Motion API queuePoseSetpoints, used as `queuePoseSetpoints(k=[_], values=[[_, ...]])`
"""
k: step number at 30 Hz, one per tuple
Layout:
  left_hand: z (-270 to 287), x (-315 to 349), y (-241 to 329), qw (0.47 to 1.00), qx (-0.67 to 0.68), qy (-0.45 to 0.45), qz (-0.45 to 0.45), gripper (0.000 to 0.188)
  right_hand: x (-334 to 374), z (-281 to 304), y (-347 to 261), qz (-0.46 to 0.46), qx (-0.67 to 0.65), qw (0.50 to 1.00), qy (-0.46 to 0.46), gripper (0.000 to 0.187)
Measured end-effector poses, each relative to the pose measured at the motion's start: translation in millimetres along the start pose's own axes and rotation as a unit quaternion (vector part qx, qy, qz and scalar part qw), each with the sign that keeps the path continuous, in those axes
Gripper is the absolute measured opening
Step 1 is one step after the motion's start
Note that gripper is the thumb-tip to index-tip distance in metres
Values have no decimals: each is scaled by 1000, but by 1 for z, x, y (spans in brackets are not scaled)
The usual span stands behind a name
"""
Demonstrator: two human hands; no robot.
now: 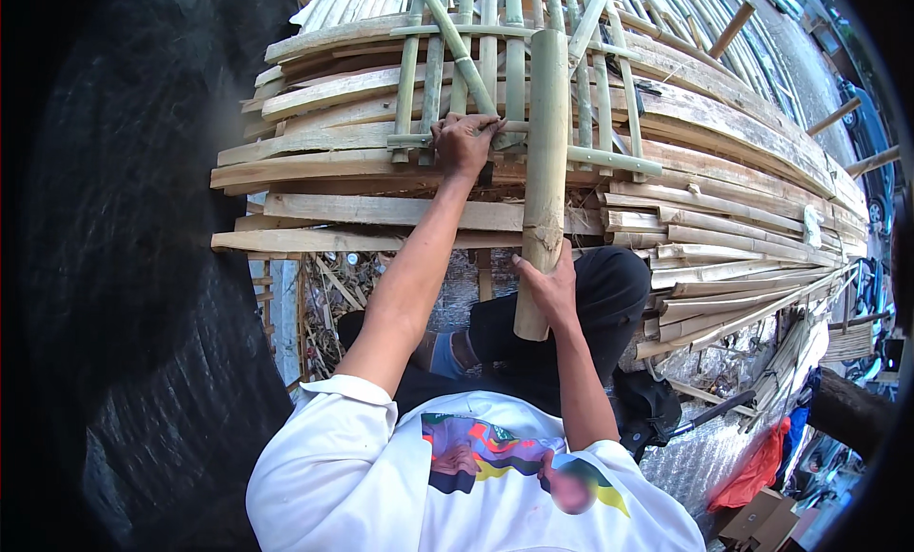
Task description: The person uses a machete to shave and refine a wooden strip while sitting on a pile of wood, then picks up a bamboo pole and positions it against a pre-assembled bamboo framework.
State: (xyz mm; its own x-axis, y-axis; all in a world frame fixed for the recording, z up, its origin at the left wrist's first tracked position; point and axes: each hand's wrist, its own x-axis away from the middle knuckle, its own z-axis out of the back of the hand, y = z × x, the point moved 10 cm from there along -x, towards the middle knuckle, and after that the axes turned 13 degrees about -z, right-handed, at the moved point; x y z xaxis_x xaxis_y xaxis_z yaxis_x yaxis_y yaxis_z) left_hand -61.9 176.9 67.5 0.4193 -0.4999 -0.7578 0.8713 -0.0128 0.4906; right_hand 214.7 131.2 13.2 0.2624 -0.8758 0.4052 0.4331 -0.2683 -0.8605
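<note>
A bamboo lattice (515, 76) of upright green strips, crosspieces and slanted braces lies on a stack of planks. My left hand (465, 141) is closed at the lower crosspiece, by the bottom end of a slanted brace (455, 46). Its fingertips are pinched together; what is between them is too small to tell. My right hand (554, 290) wraps round the lower part of a thick bamboo pole (546, 143). The pole points away from me over the lattice and hides part of it.
Rough wooden planks (381, 209) form the surface in front of me. Split bamboo strips (724, 257) are piled at the right. A black sheet (181, 362) hangs at the left. Wooden stakes (833, 117) stick out at the far right, and a red cloth (752, 466) lies lower right.
</note>
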Motion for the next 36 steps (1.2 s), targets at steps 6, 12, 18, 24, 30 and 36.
queuePoseSetpoints(k=[6,12,18,24,30,36], values=[[2,0,4,1000,11,-7,-6,20,0,-2,1,9,-14,1000,-5,63],[2,0,7,1000,-9,-2,-26,16,8,1,-13,4,23,1000,3,60],[1,-1,11,999,-24,-14,-33,12,20,3,-63,88,53,995,11,67],[2,1,7,999,-28,-9,-31,12,2,-16,-66,105,180,978,19,67],[0,-1,6,999,-24,-24,-11,13,16,1,-100,147,88,985,35,67],[-2,-2,3,999,-21,-38,0,11,-9,-20,-64,87,197,976,14,70]])
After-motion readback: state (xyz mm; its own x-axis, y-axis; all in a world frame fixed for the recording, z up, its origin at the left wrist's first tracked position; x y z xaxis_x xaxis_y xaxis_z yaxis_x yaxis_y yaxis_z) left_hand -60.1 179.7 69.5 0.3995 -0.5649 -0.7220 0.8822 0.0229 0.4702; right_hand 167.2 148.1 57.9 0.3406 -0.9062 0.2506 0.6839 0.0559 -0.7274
